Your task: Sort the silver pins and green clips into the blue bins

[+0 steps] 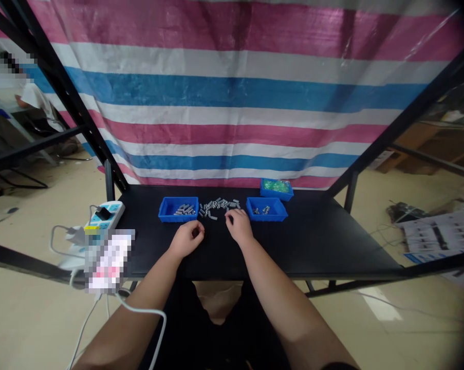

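A loose pile of small silvery metal cylinders (220, 204) lies on the black table between two blue bins. My right hand (240, 226) is at the near right side of this pile, its fingertips pinched together. Whatever is between them is too small to name. Closer to me, my left hand (186, 239) rests by the table with thumb and forefinger curled into a closed ring; anything inside it is hidden. The left blue bin (166, 211), just beyond that hand, contains several similar cylinders. In the right blue bin (277, 211) lie a few small metal parts.
Behind the right bin stands another blue bin (291, 196) with green bagged items. A power strip (116, 215) and a blurred phone (110, 262) with white cables sit at the table's left edge. A striped sheet (232, 92) hangs behind. Another person (37, 100) sits far left.
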`<state>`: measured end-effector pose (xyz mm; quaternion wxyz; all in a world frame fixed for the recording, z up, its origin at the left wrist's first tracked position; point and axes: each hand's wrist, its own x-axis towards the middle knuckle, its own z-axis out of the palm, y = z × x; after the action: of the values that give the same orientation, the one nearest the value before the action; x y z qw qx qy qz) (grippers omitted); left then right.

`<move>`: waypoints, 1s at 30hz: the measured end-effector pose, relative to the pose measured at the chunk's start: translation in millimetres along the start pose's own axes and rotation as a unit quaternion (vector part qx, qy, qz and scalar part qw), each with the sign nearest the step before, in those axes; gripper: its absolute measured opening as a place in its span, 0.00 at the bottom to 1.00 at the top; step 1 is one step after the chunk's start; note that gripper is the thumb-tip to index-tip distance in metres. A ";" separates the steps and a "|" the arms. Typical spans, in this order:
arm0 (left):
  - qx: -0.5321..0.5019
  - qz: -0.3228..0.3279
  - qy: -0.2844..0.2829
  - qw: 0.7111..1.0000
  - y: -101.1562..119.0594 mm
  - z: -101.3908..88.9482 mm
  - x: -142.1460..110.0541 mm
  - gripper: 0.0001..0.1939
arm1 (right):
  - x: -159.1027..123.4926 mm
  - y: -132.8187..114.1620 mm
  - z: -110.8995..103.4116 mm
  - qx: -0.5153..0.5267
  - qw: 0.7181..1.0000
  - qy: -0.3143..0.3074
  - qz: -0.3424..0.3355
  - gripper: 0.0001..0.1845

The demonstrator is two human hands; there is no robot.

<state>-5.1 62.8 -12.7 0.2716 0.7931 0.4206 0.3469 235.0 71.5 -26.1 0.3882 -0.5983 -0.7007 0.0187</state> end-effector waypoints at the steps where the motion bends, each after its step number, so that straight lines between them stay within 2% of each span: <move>1: 0.002 0.000 0.001 1.000 0.1 0.0 -0.1 0.03 | -0.2 -3.1 -1.4 0.036 0.999 -0.002 -0.018 0.09; 4: 0.003 0.001 0.002 1.000 0.0 -0.4 -0.2 0.03 | -1.5 -11.8 -7.0 0.127 0.990 -0.003 -0.055 0.09; 7: 0.000 0.001 0.001 1.000 -0.7 -0.8 0.0 0.03 | -2.7 -14.3 -14.2 0.148 0.987 0.046 -0.051 0.09; 10: -0.002 -0.001 0.001 1.000 -1.1 -0.7 0.3 0.03 | -2.5 -9.6 -21.9 0.117 0.984 0.135 -0.006 0.10; 13: -0.005 0.000 0.003 1.000 -0.6 -0.6 0.5 0.04 | -1.3 -4.3 -28.8 0.071 0.976 0.206 0.027 0.17; 16: -0.005 0.000 0.006 1.000 0.2 -1.1 0.5 0.03 | -0.7 -2.2 -33.6 0.020 0.967 0.249 0.039 0.24; 19: -0.008 0.000 0.005 1.000 0.3 -1.7 0.4 0.03 | -1.2 -0.6 -35.5 -0.025 0.958 0.279 0.067 0.26; 25: -0.016 -0.010 0.004 1.000 -0.7 -1.2 -0.3 0.03 | -2.3 4.3 -37.9 -0.093 0.948 0.262 0.153 0.14; 28: -0.019 -0.010 0.001 1.000 -1.1 -0.9 0.0 0.03 | -3.8 0.9 -38.2 -0.084 0.959 0.240 0.126 0.09; 30: -0.019 -0.009 0.000 1.000 -1.6 -0.9 0.6 0.03 | -6.2 -4.4 -35.6 -0.051 0.975 0.201 0.085 0.08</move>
<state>-6.3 64.2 -13.2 0.2899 0.7839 0.4213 0.3520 251.4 49.4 -2.3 0.4869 -0.6663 -0.5550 -0.1045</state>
